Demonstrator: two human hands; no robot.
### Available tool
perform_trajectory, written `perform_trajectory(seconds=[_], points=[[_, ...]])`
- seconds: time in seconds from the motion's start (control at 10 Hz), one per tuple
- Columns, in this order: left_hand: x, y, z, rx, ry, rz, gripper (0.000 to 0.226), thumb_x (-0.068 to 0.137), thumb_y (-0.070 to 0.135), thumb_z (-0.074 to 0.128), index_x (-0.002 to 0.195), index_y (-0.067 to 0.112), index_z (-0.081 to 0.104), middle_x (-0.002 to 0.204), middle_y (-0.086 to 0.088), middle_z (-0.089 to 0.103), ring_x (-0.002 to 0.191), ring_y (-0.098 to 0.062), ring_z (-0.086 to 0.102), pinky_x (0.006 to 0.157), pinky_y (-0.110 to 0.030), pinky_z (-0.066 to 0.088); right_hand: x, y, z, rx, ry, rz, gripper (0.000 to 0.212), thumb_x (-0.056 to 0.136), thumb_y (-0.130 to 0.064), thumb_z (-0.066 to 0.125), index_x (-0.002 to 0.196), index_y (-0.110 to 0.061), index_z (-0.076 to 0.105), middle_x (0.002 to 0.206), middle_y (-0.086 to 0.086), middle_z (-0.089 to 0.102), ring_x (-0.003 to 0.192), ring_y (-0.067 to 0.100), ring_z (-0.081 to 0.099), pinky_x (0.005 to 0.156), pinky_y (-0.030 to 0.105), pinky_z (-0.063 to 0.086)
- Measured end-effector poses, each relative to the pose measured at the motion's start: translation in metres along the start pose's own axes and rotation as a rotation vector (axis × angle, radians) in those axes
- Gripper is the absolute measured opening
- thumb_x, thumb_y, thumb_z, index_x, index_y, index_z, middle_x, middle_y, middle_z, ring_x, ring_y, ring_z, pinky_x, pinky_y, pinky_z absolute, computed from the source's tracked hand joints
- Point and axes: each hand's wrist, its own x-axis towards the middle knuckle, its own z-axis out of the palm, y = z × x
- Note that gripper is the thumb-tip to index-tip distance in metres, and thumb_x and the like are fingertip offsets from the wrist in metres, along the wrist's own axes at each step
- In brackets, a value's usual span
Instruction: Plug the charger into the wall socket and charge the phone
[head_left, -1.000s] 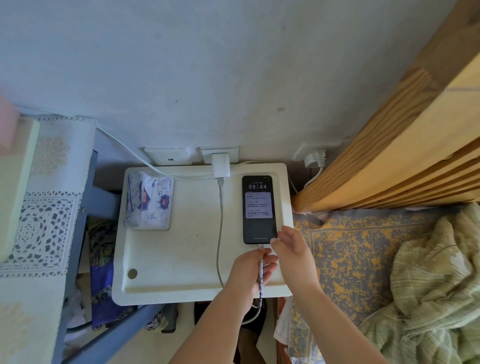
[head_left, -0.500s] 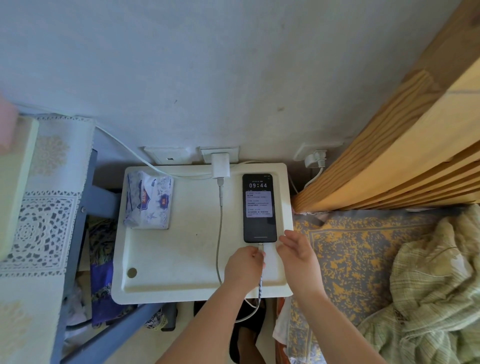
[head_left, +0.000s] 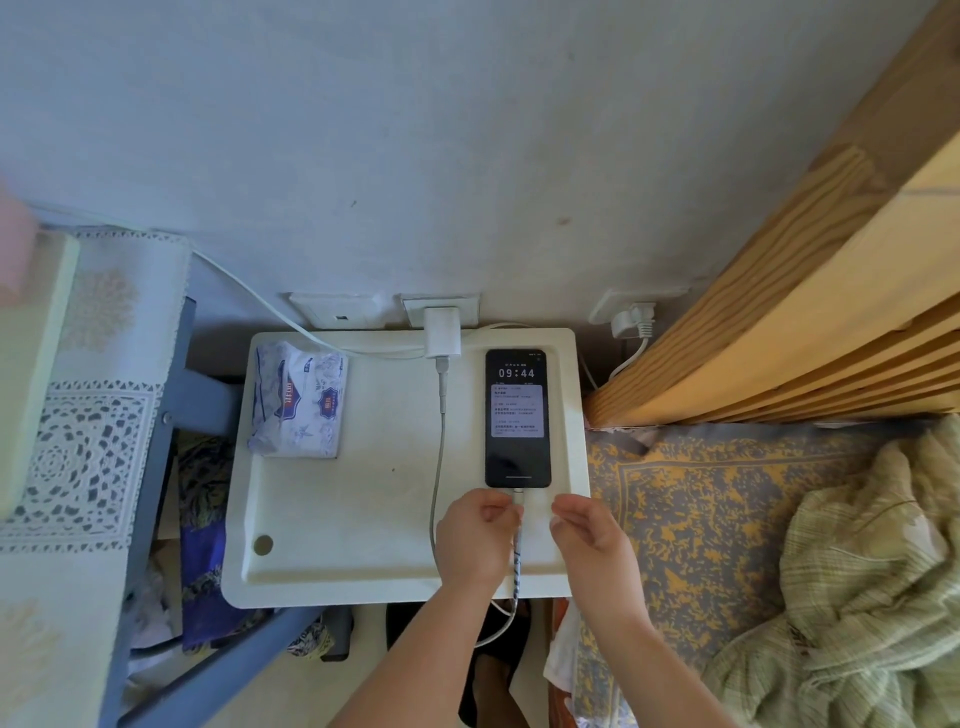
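Right hand (head_left: 589, 530) drawn off flat glossy phone (head_left: 517, 418) | left hand (head_left: 475, 540) pinches cable (head_left: 516, 561)

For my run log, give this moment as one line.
charger: in wall socket | cable: plugged into phone | left hand: at connector | right hand: open, off phone

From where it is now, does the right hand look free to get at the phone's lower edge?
Probably yes. The right hand is open beside the cable, just short of the phone, with only bare tray between them. The left hand is on the cable's other side.
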Motion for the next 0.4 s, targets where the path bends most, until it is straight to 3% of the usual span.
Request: perform_trajectory(seconds=[0.1,0.2,0.4], points=[[0.000,0.000,-0.005,-0.018,-0.003,-0.001,0.014,0.087,0.020,0.065,0.101,0.018,0.068,0.097,-0.003,0.072,0.090,-0.021,0.067,0.085,-0.042,0.057,-0.001,-0.001,0.001,-0.010,-0.009,-0.009,0.026,0.093,-0.016,0.056,0.117,-0.026,0.060,0.110,-0.017,0.062,0.109,0.007,0.058,0.086,0.023,0.040],[-0.004,0.003,-0.011,0.032,0.013,0.029,0.012,0.087,0.024,0.064,0.098,0.024,0.061,0.085,0.012,0.064,0.089,-0.016,0.063,0.074,-0.026,0.049,-0.002,-0.003,0.001,-0.032,-0.024,-0.024,0.029,0.094,-0.018,0.054,0.121,-0.028,0.058,0.116,-0.014,0.063,0.112,0.007,0.057,0.090,0.025,0.040],[-0.016,0.021,-0.032,0.211,0.089,0.242,0.029,0.086,0.025,0.061,0.115,0.024,0.058,0.106,0.008,0.064,0.095,-0.011,0.060,0.071,-0.018,0.039,-0.008,-0.014,-0.003,-0.290,-0.020,-0.175,0.038,0.096,-0.023,0.049,0.133,-0.030,0.048,0.129,-0.010,0.056,0.118,0.012,0.051,0.088,0.026,0.040]])
